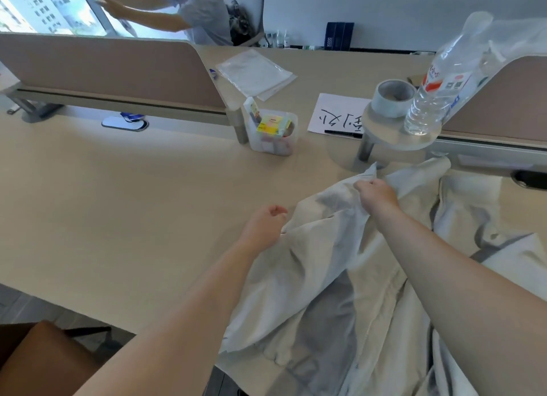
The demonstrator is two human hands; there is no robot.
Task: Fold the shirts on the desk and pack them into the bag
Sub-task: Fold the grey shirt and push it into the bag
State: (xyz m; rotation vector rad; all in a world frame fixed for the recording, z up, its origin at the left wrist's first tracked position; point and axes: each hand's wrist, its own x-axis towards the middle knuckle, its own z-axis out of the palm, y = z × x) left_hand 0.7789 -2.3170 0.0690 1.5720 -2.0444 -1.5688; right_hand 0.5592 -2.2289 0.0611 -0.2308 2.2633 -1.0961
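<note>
Working a pale shirt [325,262], sprawled loose over the right side of the desk [118,203], with the lower part hanging past the near edge. Pinching a raised fold near the collar with the right hand [377,195], fingers clamped on cloth. Gripping the shirt's left edge with the left hand [265,222], fingers curled round it. Looks thin, soft and light: likely to sag, crease and slide on the smooth top, with no stiffness to keep a fold. Shows a zip down the front, so probably best laid closed before folding. Best taken at seams (shoulders, collar, hem corners), pulled taut between both hands, then smoothed flat. Farther across the desk, a clear flat bag [254,72], maybe the one for packing; cannot say for sure.
</note>
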